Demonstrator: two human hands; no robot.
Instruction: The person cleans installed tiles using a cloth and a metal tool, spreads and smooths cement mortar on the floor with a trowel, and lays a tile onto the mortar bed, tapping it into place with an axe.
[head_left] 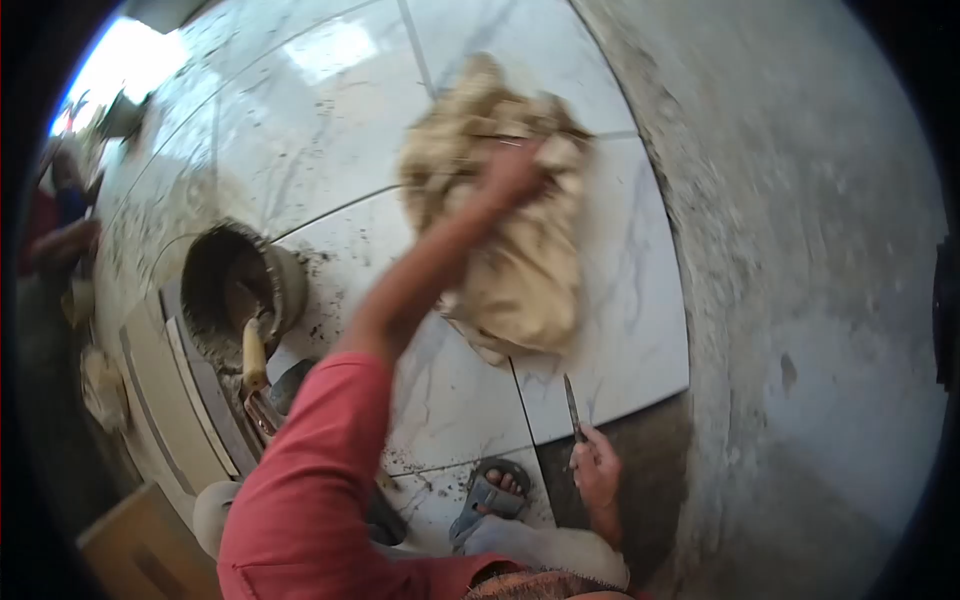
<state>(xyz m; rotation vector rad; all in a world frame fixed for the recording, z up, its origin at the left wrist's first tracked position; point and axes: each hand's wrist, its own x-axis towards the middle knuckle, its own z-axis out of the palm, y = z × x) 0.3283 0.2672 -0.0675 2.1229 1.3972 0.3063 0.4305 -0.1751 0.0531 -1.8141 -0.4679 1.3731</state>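
My left hand (515,175) is on the upper part of a crumpled tan cloth (525,290), its arm stretched forward in a red sleeve. Motion blurs this hand, and its fingers look closed into the folds. The cloth lies bunched over white marble-patterned floor tiles (630,270). My right hand (597,465) is low and near my body, closed around the handle of a thin, pointed knife (572,405). Its blade points forward, toward the cloth's near edge, and is apart from it.
A mortar-smeared bucket (290,285) at left holds a wooden-handled trowel (254,355). Beside it lie long tile strips (165,390). A rough plaster wall (800,300) rises at right. A dark untiled patch (640,470) borders the tiles. Another person's arm (65,245) shows at far left.
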